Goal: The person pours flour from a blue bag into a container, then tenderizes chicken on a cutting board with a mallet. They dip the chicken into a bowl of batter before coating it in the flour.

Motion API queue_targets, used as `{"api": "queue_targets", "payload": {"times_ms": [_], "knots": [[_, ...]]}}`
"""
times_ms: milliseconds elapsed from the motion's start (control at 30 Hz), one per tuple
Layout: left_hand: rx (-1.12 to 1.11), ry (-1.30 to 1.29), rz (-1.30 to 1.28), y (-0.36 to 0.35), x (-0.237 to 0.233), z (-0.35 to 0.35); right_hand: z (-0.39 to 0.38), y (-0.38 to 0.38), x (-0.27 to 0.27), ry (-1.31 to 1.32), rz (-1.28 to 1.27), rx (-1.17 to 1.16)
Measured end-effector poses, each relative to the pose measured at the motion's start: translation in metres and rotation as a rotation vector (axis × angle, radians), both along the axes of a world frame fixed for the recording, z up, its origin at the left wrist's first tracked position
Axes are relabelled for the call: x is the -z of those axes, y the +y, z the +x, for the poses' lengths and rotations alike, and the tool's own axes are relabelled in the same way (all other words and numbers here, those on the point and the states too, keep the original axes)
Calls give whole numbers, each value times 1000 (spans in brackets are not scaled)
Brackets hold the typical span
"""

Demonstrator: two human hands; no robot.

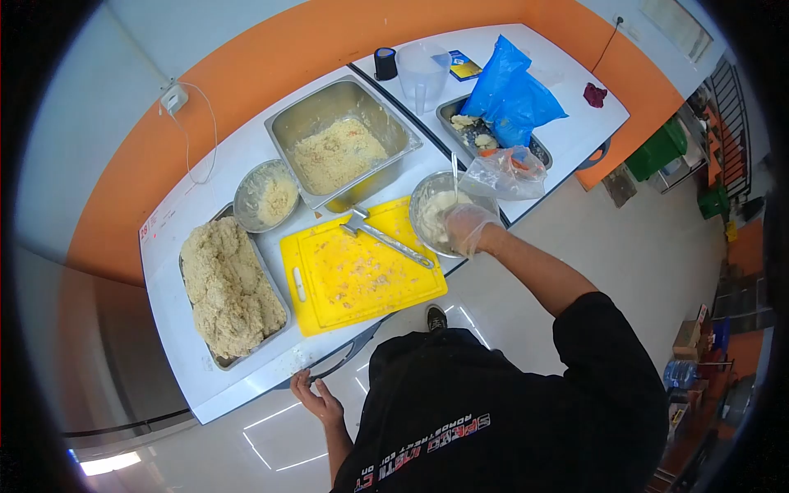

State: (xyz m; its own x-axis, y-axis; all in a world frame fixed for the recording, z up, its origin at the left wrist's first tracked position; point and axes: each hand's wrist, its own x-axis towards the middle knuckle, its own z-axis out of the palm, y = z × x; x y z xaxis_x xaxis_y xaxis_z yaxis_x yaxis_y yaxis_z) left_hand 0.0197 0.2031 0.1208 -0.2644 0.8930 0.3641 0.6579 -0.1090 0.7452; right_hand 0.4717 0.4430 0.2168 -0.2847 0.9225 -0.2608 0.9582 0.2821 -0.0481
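My right hand, in a clear glove, reaches into a steel bowl of pale mixture at the table's near edge. Its fingers curl down into the mixture, and what they grip is hidden. A spoon handle sticks up out of the same bowl. My bare left hand rests on the near edge of the white table, fingers slightly apart, holding nothing. Between the hands lies a yellow cutting board strewn with crumbs, with a metal masher-like tool across its far corner.
A tray heaped with crumbly mixture sits at the left. Behind it are a small steel bowl and a deep steel pan holding more. Further right are a clear bag, a blue bag over a tray, and a measuring jug.
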Motion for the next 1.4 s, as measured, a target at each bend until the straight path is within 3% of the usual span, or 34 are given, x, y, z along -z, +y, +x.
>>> {"api": "queue_targets", "payload": {"times_ms": [233,333,400,600,700,833,900,967,1033,1133,1200,1233,1400], "knots": [[76,54,-22,51,-29,34,-13,1,4,47,100,110],[102,41,25,79,-34,44,-7,10,-4,115,8,113],[103,36,57,94,-39,51,6,14,-13,392,-45,176],[127,99,27,137,-43,65,43,36,-41,710,-131,158],[224,214,54,156,-47,76,42,35,-68,720,-151,202],[385,424,0,167,-53,86,37,38,-60,678,-156,193],[434,500,16,167,-50,91,32,32,-18,377,-7,-54],[406,501,11,163,-44,94,30,12,27,231,5,-144],[378,500,17,162,-40,97,28,6,21,81,26,-233],[311,459,-5,159,-36,94,31,10,-2,144,-167,-126],[292,501,8,161,-37,93,45,27,-15,528,-259,-35],[289,502,6,162,-42,96,52,34,-22,528,-260,-38],[589,489,59,165,-75,147,59,46,-81,743,-282,55]]}}
